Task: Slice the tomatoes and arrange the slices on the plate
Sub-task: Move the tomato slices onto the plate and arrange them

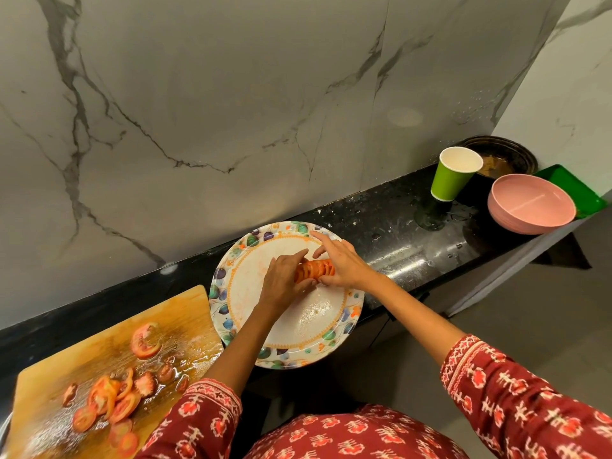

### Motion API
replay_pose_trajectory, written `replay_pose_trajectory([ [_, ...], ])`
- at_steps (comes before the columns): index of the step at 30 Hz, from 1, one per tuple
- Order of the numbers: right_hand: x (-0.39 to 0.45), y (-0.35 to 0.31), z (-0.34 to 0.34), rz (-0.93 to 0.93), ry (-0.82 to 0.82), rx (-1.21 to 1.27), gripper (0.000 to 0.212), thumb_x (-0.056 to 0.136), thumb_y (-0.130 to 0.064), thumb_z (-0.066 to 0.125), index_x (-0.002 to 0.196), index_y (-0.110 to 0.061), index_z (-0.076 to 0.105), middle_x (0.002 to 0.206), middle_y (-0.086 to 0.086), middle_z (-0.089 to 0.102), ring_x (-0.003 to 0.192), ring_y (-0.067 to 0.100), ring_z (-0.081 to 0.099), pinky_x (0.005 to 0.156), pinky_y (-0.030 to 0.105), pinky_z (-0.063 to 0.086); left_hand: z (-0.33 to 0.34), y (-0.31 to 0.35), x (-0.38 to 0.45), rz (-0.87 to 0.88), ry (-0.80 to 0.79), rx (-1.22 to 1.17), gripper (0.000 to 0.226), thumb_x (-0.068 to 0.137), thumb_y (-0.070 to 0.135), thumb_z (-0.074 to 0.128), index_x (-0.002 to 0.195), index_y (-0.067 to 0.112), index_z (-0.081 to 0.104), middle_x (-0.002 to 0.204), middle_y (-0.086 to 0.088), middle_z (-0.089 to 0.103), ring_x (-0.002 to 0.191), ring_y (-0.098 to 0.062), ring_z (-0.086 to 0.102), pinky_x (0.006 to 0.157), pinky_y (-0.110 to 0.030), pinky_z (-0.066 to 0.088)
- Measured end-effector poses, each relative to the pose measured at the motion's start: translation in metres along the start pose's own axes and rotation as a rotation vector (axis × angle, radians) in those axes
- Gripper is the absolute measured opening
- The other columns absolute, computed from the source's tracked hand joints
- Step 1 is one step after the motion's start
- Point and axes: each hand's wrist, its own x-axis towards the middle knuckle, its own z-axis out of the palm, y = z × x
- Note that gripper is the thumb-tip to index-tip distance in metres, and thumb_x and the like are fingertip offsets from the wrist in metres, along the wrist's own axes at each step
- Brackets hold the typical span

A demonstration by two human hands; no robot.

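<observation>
Black stone surface [397,256] under a marbled wall carries your work. Nearest you, at left, the wooden cutting board [109,369] holds loose tomato slices [112,397], wet and likely slippery. Farther in, on the flowered plate [291,354], your left hand [281,279] and right hand [341,263] each grip an end of a row of slices [316,268], fingers curled round it. Soft, fragile stuff: press lightly from the ends. Far right stand a green cup [452,180] and pink bowl [530,210], well apart.
</observation>
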Motion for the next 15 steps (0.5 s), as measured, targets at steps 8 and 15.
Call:
replay_pose_trajectory([
  [8, 0.000, -0.003, -0.006, -0.018, 0.006, 0.004, 0.088, 0.078, -0.022, 0.069, 0.147, -0.019, 0.014, 0.111, -0.003, 0.059, 0.125, 0.016, 0.040, 0.115, 0.046, 0.006, -0.003, -0.001, 0.003, -0.003, -0.037, 0.000, 0.069, 0.079, 0.038, 0.069, 0.139, 0.021, 0.038, 0.133, -0.004, 0.052, 0.120, -0.021, 0.046, 0.108, -0.044, 0.031],
  [15, -0.002, -0.001, -0.009, 0.006, -0.036, -0.054, 0.101, 0.075, -0.026, 0.074, 0.149, -0.023, 0.005, 0.121, -0.002, 0.058, 0.132, 0.017, 0.036, 0.115, 0.050, -0.001, -0.004, 0.012, 0.007, 0.019, -0.109, 0.047, 0.078, 0.077, 0.043, 0.070, 0.142, 0.023, 0.031, 0.139, -0.003, 0.046, 0.128, -0.021, 0.039, 0.114, -0.052, 0.017],
])
